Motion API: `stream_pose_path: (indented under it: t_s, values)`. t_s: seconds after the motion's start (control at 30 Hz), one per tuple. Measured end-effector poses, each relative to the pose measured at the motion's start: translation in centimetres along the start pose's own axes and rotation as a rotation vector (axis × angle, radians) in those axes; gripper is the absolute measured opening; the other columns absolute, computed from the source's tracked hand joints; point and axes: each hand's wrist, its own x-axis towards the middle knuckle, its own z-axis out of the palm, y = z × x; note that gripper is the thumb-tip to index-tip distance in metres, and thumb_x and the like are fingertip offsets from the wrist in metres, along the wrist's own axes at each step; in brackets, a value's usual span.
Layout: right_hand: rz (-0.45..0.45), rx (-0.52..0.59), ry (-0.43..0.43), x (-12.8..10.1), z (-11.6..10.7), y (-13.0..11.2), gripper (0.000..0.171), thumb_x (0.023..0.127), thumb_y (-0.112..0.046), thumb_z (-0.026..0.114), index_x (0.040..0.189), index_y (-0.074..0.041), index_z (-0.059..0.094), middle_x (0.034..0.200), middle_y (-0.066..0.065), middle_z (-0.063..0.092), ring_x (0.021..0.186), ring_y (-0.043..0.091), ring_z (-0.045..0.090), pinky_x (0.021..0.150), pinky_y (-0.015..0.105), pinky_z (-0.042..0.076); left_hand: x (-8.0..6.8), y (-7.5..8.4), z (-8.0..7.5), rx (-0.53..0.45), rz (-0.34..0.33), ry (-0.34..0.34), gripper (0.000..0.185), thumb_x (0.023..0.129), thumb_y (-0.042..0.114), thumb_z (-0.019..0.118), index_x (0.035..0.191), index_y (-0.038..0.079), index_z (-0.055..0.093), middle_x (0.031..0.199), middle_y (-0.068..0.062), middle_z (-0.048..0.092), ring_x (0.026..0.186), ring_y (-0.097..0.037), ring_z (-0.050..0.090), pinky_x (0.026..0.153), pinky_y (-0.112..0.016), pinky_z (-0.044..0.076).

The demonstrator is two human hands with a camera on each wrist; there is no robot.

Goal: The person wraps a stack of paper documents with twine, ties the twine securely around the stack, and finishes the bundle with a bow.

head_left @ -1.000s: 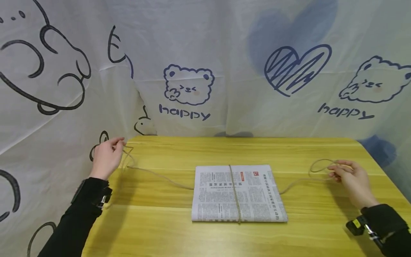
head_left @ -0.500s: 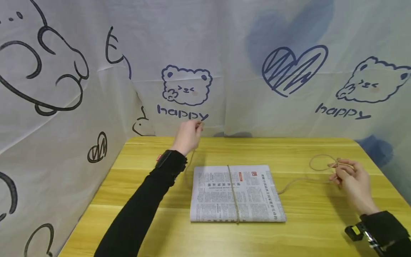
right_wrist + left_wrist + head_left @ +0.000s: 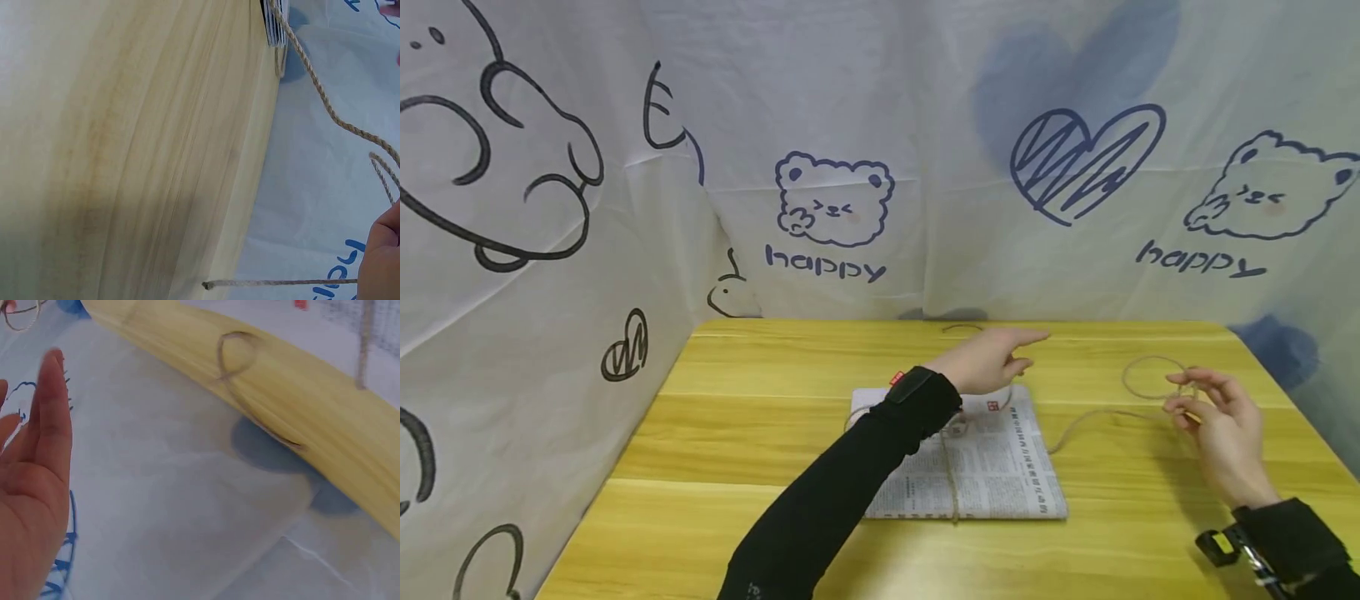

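Twine (image 3: 1078, 425) pinched by right hand (image 3: 1213, 417), left hand (image 3: 988, 362) flat, fingers straight, above newspaper (image 3: 1000, 467)

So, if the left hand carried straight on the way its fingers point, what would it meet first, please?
Probably the loop of twine pinched by the right hand; the left hand points rightward over bare table, though depth is unclear.

Rough twisted twine (image 3: 1097, 414) – matt newspaper (image 3: 1000, 467) – smooth wooden table (image 3: 760, 433).

Long black sleeves (image 3: 835, 492) are worn on both arms. A black wrist strap (image 3: 910, 385) with a red tag is fastened at the left cuff. A black device with a yellow mark (image 3: 1223, 546) is strapped to the right wrist.
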Motion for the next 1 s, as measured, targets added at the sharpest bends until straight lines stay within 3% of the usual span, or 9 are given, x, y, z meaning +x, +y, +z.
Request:
stream_pose_path:
  t_s: [0.07,0.17,0.3,0.47,0.53,0.67,0.77,0.9,1.0]
  values:
    - [-0.011,0.004,0.01,-0.1,0.6,-0.2,0.03,0.1,0.014,0.039,0.119,-0.003,0.054,0.106,0.001,0.07,0.076,0.012,0.068,0.059,0.021,0.048,-0.9,-0.8,0.0,-0.006,-0.021,-0.017,0.048,0.107,0.017,0.049,0.154,0.014,0.041,0.154,-0.006,0.05,0.106,-0.015,0.066,0.087,-0.019,0.048]
    - [-0.024,0.001,0.018,0.0,0.9,-0.2,0.029,0.1,0.014,0.039,0.117,-0.003,0.056,0.105,0.001,0.071,0.074,0.012,0.068,0.058,0.02,0.047,-2.7,-2.7,0.1,0.041,-0.099,0.022,0.035,0.107,0.019,0.051,0.14,0.01,0.057,0.14,-0.008,0.062,0.119,-0.018,0.063,0.099,-0.025,0.05]
    - [-0.029,-0.014,0.008,0.1,0.9,-0.1,0.027,0.101,0.012,0.04,0.119,-0.003,0.054,0.107,0.001,0.07,0.075,0.012,0.067,0.058,0.021,0.045,-4.9,-4.3,0.7,0.112,-0.277,0.016,0.03,0.107,0.031,0.051,0.114,0.009,0.07,0.105,-0.008,0.07,0.09,-0.018,0.062,0.082,-0.029,0.049]
    - [-0.03,-0.029,-0.006,0.1,1.1,0.1,0.028,0.101,0.013,0.041,0.121,-0.003,0.054,0.108,0.0,0.069,0.076,0.012,0.067,0.059,0.02,0.047,-5.4,-4.0,2.4,0.064,-0.402,-0.081,0.045,0.102,0.053,0.051,0.11,0.014,0.071,0.091,-0.002,0.07,0.076,-0.015,0.056,0.073,-0.031,0.045]
    - [-0.027,-0.048,0.003,0.3,0.4,0.6,0.028,0.101,0.012,0.042,0.121,-0.003,0.054,0.109,0.0,0.07,0.076,0.012,0.067,0.059,0.021,0.047,-4.9,-3.5,3.2,0.027,-0.402,-0.107,0.047,0.099,0.057,0.055,0.106,0.014,0.073,0.084,0.001,0.069,0.072,-0.014,0.057,0.07,-0.029,0.046]
    - [-0.044,-0.129,-0.004,1.5,-4.3,4.0,0.03,0.102,0.004,0.05,0.132,0.001,0.05,0.119,0.004,0.068,0.082,0.015,0.067,0.06,0.025,0.046,-3.7,-2.8,4.9,0.024,-0.368,-0.121,0.036,0.097,0.051,0.063,0.094,0.016,0.071,0.075,0.003,0.064,0.064,-0.012,0.052,0.063,-0.026,0.042]
    - [-0.05,-0.131,-0.007,1.1,-3.8,3.3,0.028,0.102,0.005,0.05,0.13,0.0,0.052,0.117,0.003,0.07,0.082,0.014,0.067,0.06,0.023,0.047,-3.1,-2.2,5.8,0.062,-0.294,-0.085,0.031,0.1,0.032,0.062,0.072,0.02,0.055,0.064,0.007,0.044,0.059,-0.008,0.035,0.06,-0.022,0.032]
    - [-0.039,-0.081,0.032,-0.2,0.5,-0.3,0.022,0.101,0.009,0.047,0.115,-0.003,0.06,0.103,-0.002,0.074,0.074,0.009,0.066,0.058,0.018,0.048,-1.9,-1.0,6.5,0.164,-0.242,-0.01,0.046,0.102,0.015,0.054,0.063,0.018,0.031,0.063,0.004,0.021,0.062,-0.011,0.019,0.059,-0.025,0.023]
    - [-0.057,-0.074,0.059,-0.1,0.4,-0.4,0.02,0.1,0.008,0.05,0.112,-0.002,0.062,0.101,-0.002,0.074,0.073,0.009,0.067,0.058,0.018,0.048,-0.3,0.2,6.8,0.29,-0.209,0.037,0.031,0.104,0.018,0.055,0.073,0.019,0.059,0.068,0.007,0.051,0.064,-0.006,0.044,0.059,-0.019,0.037]
